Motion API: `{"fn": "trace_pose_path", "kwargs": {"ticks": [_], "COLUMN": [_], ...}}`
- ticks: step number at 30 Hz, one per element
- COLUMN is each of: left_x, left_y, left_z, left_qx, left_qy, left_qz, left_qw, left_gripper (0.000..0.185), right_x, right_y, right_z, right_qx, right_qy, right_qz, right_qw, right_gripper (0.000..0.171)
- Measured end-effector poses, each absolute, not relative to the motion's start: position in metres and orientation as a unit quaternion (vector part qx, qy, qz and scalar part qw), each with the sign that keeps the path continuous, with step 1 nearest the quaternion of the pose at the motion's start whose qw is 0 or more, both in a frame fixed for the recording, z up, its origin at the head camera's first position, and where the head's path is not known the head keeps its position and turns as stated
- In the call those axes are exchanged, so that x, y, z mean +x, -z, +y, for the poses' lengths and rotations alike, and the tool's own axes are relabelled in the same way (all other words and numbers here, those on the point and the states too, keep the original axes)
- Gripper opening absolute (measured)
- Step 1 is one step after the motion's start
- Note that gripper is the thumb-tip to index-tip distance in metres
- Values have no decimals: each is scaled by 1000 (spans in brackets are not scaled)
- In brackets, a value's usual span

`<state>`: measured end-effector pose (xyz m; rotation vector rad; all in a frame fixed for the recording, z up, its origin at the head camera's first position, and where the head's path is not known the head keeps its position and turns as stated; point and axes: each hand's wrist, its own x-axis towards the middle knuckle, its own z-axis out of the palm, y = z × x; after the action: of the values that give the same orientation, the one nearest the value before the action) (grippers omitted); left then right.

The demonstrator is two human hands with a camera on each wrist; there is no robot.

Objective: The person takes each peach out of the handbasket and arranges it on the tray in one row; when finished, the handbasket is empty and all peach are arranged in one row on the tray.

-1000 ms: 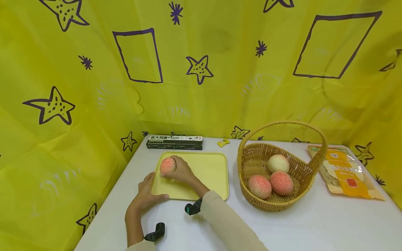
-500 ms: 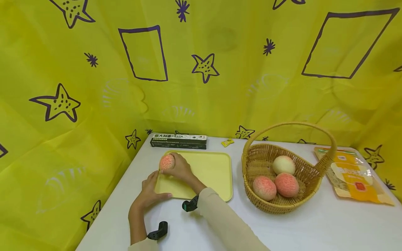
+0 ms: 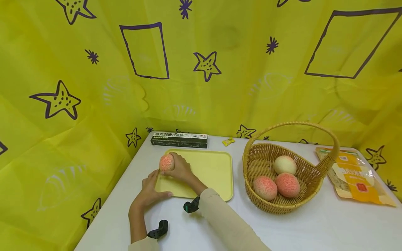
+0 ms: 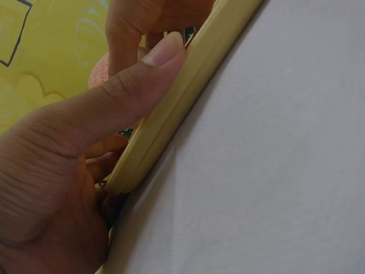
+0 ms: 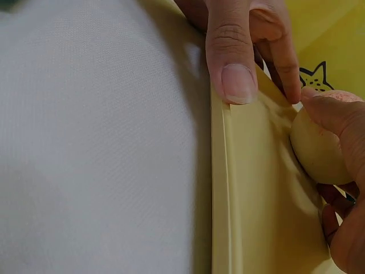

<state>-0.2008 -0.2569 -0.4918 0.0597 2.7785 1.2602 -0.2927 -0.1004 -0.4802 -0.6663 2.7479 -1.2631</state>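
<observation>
In the head view a pink-and-cream peach [image 3: 166, 162] is at the left end of a pale yellow tray [image 3: 216, 174]. My right hand [image 3: 181, 170] grips it from the right; in the right wrist view its thumb and fingers wrap the peach [image 5: 319, 149], close over the tray [image 5: 268, 217]. My left hand [image 3: 148, 191] holds the tray's near left corner. Its thumb [image 4: 162, 51] lies on the front rim in the left wrist view, while the other fingers reach along the left side, partly hidden by the tray.
A wicker basket [image 3: 260, 160] with a tall handle stands right of the tray, holding three more peaches. Behind the tray lie a pasta box [image 3: 179, 140] and a small yellow wrapped candy [image 3: 228, 141]. An orange-and-clear food bag [image 3: 358, 177] lies at the far right.
The head view has shifted slightly, so the scene appears a little further right. Relative to the tray, the peach and right hand have edged slightly left; the left hand keeps its hold.
</observation>
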Motion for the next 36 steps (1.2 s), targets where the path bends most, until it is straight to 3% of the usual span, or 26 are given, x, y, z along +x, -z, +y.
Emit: {"fn": "trace_pose_path", "kwargs": {"ticks": [36], "left_x": [-200], "left_y": [490], "left_z": [-257], "left_qx": [25], "left_qy": [-411], "left_qz": [910], "left_qw": [39], "left_gripper": [113], "right_x": [-291], "right_y": [479], "right_z": [-93], "right_qx": [-227], "right_qy": [428], "right_qz": [873], "right_qw": [49], "right_gripper": [87]}}
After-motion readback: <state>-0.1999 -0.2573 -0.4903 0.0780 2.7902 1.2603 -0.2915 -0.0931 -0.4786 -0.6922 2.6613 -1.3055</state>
